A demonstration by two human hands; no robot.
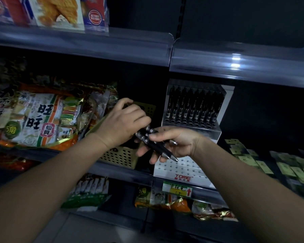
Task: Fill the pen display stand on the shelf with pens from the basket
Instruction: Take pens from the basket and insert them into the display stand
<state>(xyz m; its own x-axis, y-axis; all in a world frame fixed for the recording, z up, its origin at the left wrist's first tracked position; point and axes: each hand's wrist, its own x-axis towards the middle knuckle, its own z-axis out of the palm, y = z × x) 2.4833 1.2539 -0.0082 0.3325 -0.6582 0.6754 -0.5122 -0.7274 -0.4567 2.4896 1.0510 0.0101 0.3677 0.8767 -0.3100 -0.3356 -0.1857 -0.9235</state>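
Pens point(158, 148) are bunched between basket point(119, 156) and display stand point(179, 168), clasped by the curled fingers and thumb of the right hand point(175, 142), their upper ends pinched by the left hand point(123, 123). A loose one could be dropped in the transfer, or the empty front holes missed.

White-and-orange plastic snack bags with bold black characters point(37, 120) lie stacked at the left. Higher up stand a cardboard box picturing fried food point(60, 11) and a blue-and-red box with a round badge point(95, 16). Small yellow-green flat packets point(253, 160) spread at the right. Lower down, a yellow handwritten price tag with a red arrow point(177, 189) sits above orange-and-gold foil bags point(165, 200).
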